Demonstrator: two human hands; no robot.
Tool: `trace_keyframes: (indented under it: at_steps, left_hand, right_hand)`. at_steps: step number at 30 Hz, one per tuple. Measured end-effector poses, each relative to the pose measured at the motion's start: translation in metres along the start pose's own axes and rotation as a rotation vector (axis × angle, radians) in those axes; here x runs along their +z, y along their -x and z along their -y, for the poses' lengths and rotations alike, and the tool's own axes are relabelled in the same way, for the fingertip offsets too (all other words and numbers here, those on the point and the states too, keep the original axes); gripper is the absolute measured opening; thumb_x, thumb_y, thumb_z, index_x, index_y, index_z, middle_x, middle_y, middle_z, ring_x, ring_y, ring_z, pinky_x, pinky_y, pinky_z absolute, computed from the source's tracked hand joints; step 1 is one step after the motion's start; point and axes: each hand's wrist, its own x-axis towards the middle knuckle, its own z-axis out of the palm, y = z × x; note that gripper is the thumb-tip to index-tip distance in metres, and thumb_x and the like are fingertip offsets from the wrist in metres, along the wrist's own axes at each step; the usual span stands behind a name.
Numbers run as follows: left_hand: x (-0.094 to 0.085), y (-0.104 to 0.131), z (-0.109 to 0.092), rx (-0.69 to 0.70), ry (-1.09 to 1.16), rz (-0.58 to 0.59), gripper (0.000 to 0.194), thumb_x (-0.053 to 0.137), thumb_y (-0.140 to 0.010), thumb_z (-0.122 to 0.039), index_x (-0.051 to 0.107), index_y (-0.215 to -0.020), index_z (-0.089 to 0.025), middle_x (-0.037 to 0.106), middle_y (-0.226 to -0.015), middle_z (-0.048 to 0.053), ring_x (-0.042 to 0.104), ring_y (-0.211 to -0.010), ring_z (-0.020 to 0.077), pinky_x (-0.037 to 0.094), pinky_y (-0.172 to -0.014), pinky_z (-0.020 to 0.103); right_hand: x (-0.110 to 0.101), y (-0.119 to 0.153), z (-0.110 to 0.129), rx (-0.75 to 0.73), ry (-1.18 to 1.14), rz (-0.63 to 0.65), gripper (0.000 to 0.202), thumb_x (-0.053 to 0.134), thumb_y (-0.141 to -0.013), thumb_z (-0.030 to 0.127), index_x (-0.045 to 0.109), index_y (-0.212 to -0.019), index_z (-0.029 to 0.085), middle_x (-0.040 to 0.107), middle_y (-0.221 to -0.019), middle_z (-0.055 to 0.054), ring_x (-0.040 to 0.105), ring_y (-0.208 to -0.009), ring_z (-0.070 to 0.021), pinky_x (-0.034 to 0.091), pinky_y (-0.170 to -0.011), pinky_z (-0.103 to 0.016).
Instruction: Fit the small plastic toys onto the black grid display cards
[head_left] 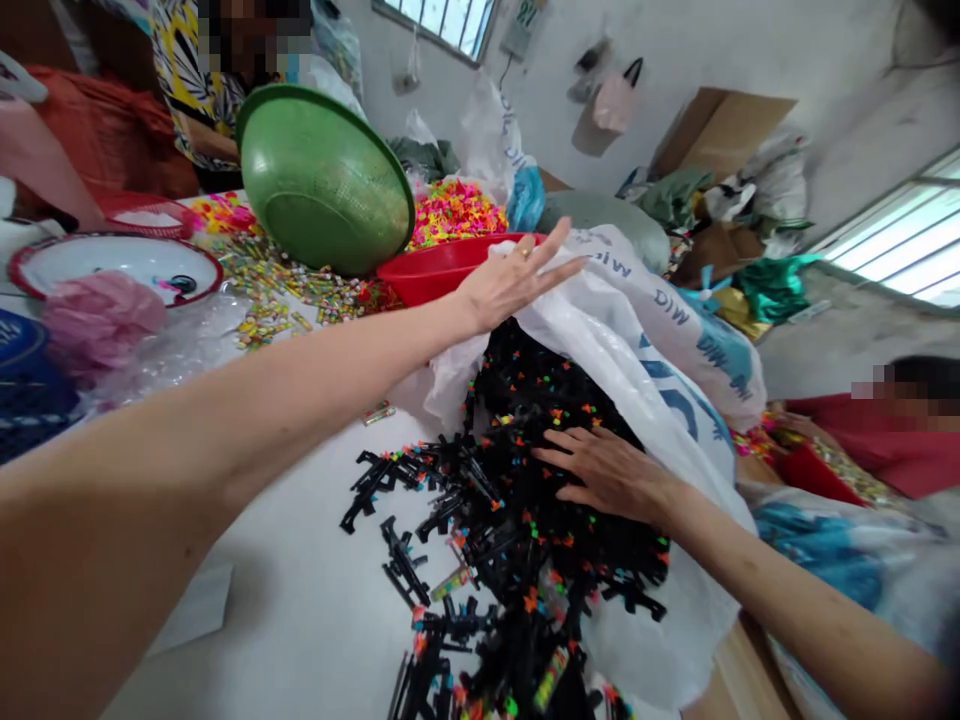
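A white plastic sack [585, 310] with blue print lies on its side, its mouth facing me. Small black toy guns [480, 480] with orange and green bits fill the mouth and spill in a heap onto the white tabletop [300, 590]. My left hand [517, 278], a ring on one finger, is at the sack's upper rim with its fingers stretched out; its thumb is hidden. Inside the mouth, my right hand [607, 470] rests on the toy guns with fingers spread. A few candy-coloured tubes [450, 584] lie among the guns.
Behind the sack stand a red basin [435, 272], a tilted green colander [322, 180] and a pile of pink and yellow pieces [457, 215]. At left are a white enamel plate [112, 260] and a pink bag [105, 320]. One person [202, 110] is across the table, another [877, 430] at right.
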Motion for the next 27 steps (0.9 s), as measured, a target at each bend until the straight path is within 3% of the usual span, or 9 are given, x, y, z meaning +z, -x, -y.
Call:
trace_keyframes:
  at_steps: [3, 7, 10, 12, 14, 17, 23, 27]
  left_hand:
    - [-0.013, -0.023, 0.017, 0.088, -0.01, -0.008, 0.073, 0.021, -0.081, 0.008, 0.013, -0.143, -0.03, 0.009, -0.149, 0.011, 0.038, -0.123, 0.0325, 0.044, -0.086, 0.048]
    - [-0.01, -0.015, 0.024, 0.147, -0.039, 0.002, 0.071, 0.028, -0.081, 0.005, 0.014, -0.142, -0.029, 0.012, -0.148, 0.012, 0.033, -0.126, 0.0355, 0.045, -0.084, 0.048]
    - [0.001, 0.006, 0.026, 0.18, -0.073, 0.005, 0.068, 0.03, -0.082, 0.001, 0.013, -0.142, -0.026, 0.014, -0.147, 0.016, 0.026, -0.128, 0.0383, 0.044, -0.082, 0.05]
    - [0.005, 0.017, 0.028, 0.191, -0.072, 0.018, 0.069, 0.035, -0.081, -0.002, 0.013, -0.142, -0.025, 0.015, -0.146, 0.016, 0.024, -0.129, 0.0392, 0.042, -0.083, 0.052]
    - [0.005, 0.021, 0.027, 0.19, -0.064, 0.037, 0.069, 0.038, -0.081, -0.005, 0.012, -0.142, -0.025, 0.015, -0.146, 0.016, 0.022, -0.129, 0.0397, 0.04, -0.085, 0.054]
    - [-0.001, 0.016, 0.019, 0.145, -0.051, 0.056, 0.065, 0.035, -0.084, -0.007, 0.014, -0.142, -0.027, 0.013, -0.147, 0.013, 0.02, -0.13, 0.0399, 0.035, -0.088, 0.059]
    - [-0.009, -0.006, -0.016, 0.043, -0.018, 0.037, 0.059, 0.026, -0.085, -0.003, 0.026, -0.139, -0.027, 0.016, -0.149, 0.01, 0.021, -0.132, 0.0341, 0.034, -0.09, 0.064]
    - [-0.01, -0.02, -0.031, -0.01, 0.073, 0.011, 0.059, 0.025, -0.085, -0.004, 0.028, -0.138, -0.028, 0.02, -0.147, 0.008, 0.02, -0.132, 0.0327, 0.031, -0.092, 0.063]
  right_hand:
    - [-0.016, -0.013, 0.003, 0.009, -0.04, -0.028, 0.034, 0.046, -0.087, 0.045, 0.059, -0.115, 0.03, 0.059, -0.116, -0.005, 0.057, -0.099, -0.0248, 0.042, -0.09, -0.039]
    - [-0.036, -0.095, 0.028, 0.067, 0.004, -0.036, 0.044, 0.023, -0.095, 0.035, 0.063, -0.101, 0.018, 0.062, -0.106, -0.01, 0.054, -0.103, -0.022, 0.038, -0.091, -0.032]
    - [-0.025, -0.159, 0.05, 0.114, 0.024, 0.093, 0.036, 0.035, -0.091, 0.033, 0.063, -0.104, 0.015, 0.062, -0.11, -0.012, 0.053, -0.105, -0.024, 0.039, -0.087, -0.033]
    - [-0.008, -0.174, 0.06, 0.127, 0.031, 0.178, 0.032, 0.048, -0.085, 0.035, 0.066, -0.098, 0.013, 0.065, -0.103, -0.014, 0.056, -0.101, -0.0262, 0.039, -0.085, -0.036]
    - [0.007, -0.161, 0.063, 0.132, 0.054, 0.238, 0.03, 0.055, -0.08, 0.038, 0.068, -0.089, 0.012, 0.067, -0.093, -0.015, 0.058, -0.096, -0.0275, 0.037, -0.086, -0.039]
    - [0.013, -0.106, 0.055, 0.125, 0.105, 0.249, 0.03, 0.058, -0.077, 0.038, 0.067, -0.091, 0.013, 0.067, -0.09, -0.014, 0.058, -0.093, -0.0274, 0.03, -0.091, -0.042]
    - [-0.007, -0.004, 0.019, 0.054, 0.219, 0.029, 0.031, 0.059, -0.077, 0.041, 0.063, -0.099, 0.018, 0.064, -0.085, -0.01, 0.054, -0.089, -0.0262, 0.023, -0.094, -0.047]
    - [-0.002, 0.042, -0.017, 0.053, 0.201, -0.057, 0.031, 0.051, -0.085, 0.041, 0.06, -0.108, 0.021, 0.064, -0.096, -0.008, 0.053, -0.095, -0.0234, 0.025, -0.096, -0.044]
